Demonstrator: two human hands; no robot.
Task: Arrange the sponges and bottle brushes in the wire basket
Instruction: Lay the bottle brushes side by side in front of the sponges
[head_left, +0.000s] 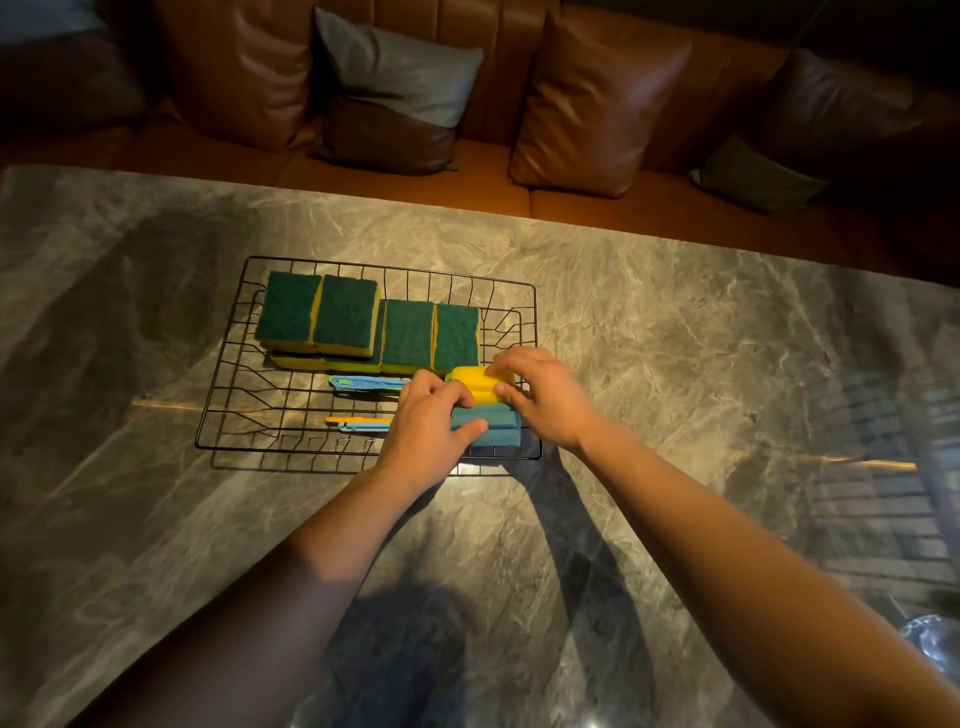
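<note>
1. Black wire forms the shallow rectangular basket (249, 332) on the grey marble desk (675, 364); four green-topped yellow scouring sponges (405, 332) lie side by side along its far half, at least one more tucked under them.
2. In the near right corner lie the foam heads of the bottle brushes: a yellow block (475, 382) farther off, a blue block (496, 434) nearer; their thin blue and orange handles (363, 384) run leftward across the basket floor, so each brush's long axis lies left to right, parallel to the near rim.
3. The left hand (431, 426) curls over the blue head, thumb on its near face, fingers reaching the yellow one; this grip is closed on foam.
4. The right hand (540, 395) pinches the yellow head's right end between fingers and thumb.
5. Both heads sit directly under the hands; the left is nearer the handles, so squaring them probably falls to it.
</note>
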